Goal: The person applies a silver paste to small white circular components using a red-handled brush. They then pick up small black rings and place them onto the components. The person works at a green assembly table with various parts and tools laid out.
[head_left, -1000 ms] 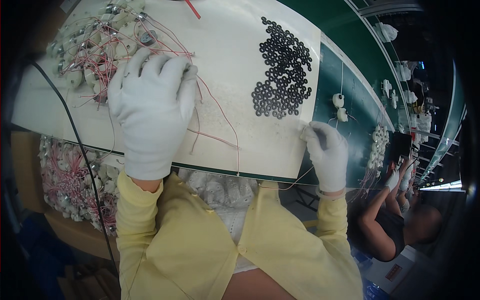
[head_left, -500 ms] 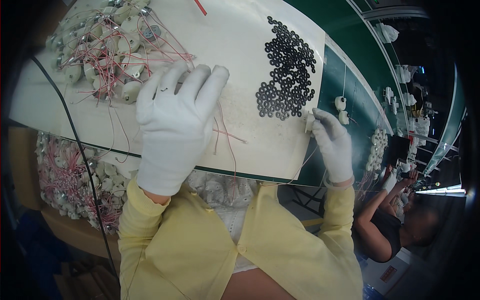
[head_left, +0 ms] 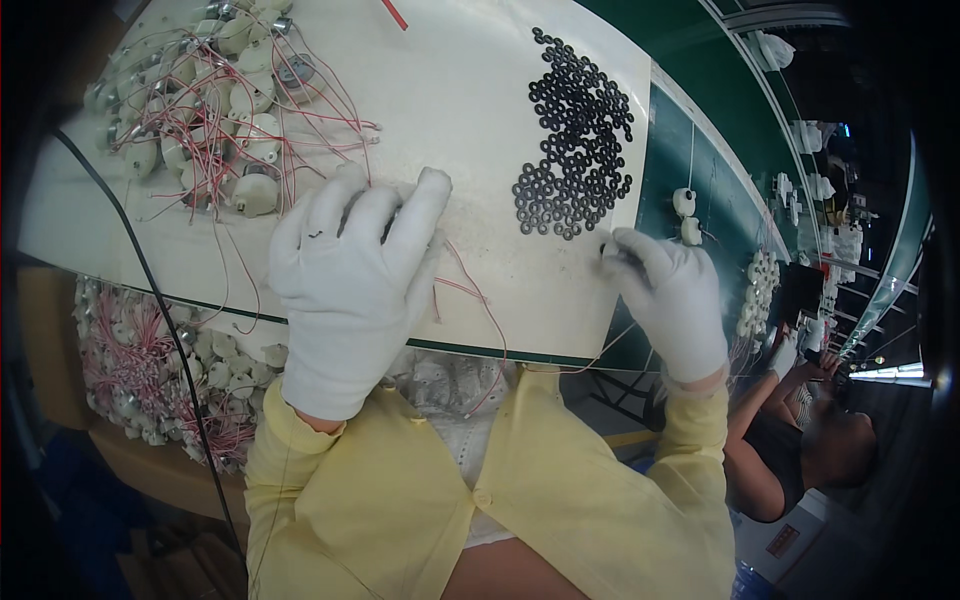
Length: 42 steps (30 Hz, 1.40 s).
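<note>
My left hand (head_left: 345,275), in a white glove, is palm down over the white tabletop with its fingers bent. Whatever lies under them is hidden; thin red and white wires (head_left: 468,291) come out beside it and hang over the near edge. My right hand (head_left: 668,290), also gloved, pinches a small white motor, mostly covered by the fingers, whose pale wire (head_left: 608,347) trails down to the left. A dark spot, perhaps a black ring, shows at its fingertips. Just beyond that hand lies a spread of small black rings (head_left: 575,140).
White motors with tangled red wires (head_left: 215,110) are heaped at the far left. More fill a box (head_left: 170,370) below the table edge. A black cable (head_left: 150,265) runs down the left. White motors (head_left: 757,295) lie on the green surface; a person (head_left: 780,445) sits at right.
My left hand has come nearer to me, away from the heap. My right hand has turned, so the motor it holds is now mostly covered, with a dark spot at the fingertips.
</note>
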Available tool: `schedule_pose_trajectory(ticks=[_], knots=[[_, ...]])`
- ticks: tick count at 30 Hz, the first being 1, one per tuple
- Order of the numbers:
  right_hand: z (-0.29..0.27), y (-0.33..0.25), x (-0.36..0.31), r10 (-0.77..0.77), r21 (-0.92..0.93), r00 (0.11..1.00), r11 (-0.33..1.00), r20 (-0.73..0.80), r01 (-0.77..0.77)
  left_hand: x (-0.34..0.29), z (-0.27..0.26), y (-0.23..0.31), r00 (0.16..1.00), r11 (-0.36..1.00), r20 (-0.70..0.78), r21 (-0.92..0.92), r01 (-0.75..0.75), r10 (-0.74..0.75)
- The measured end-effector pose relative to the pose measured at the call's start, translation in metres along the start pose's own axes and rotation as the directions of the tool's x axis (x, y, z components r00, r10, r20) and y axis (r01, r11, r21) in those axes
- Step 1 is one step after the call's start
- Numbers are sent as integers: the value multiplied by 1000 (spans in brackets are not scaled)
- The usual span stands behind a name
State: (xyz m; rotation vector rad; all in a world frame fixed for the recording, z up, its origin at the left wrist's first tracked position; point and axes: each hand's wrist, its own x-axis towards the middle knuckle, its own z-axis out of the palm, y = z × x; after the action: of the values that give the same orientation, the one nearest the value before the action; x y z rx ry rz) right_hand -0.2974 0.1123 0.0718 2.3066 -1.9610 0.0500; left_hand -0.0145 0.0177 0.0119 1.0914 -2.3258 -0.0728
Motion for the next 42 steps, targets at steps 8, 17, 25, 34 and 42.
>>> schedule_pose_trajectory(ticks=[8,17,25,34,42], knots=[[-13,-16,-4,-65,-165,986,982,151,90,0,7,-1,998,999,-54,15,-43,44],[-2,-10,-16,-37,-91,999,995,25,39,3,3,0,998,999,-45,-14,-40,39],[5,-24,-23,29,-397,995,918,99,13,1,3,2,997,999,-73,0,-35,35],[33,19,-61,441,47,897,897,-33,-440,1,3,2,997,999,-74,-1,-37,37],[0,9,-64,463,40,855,883,-232,-467,-3,2,2,995,999,-91,7,-48,48]])
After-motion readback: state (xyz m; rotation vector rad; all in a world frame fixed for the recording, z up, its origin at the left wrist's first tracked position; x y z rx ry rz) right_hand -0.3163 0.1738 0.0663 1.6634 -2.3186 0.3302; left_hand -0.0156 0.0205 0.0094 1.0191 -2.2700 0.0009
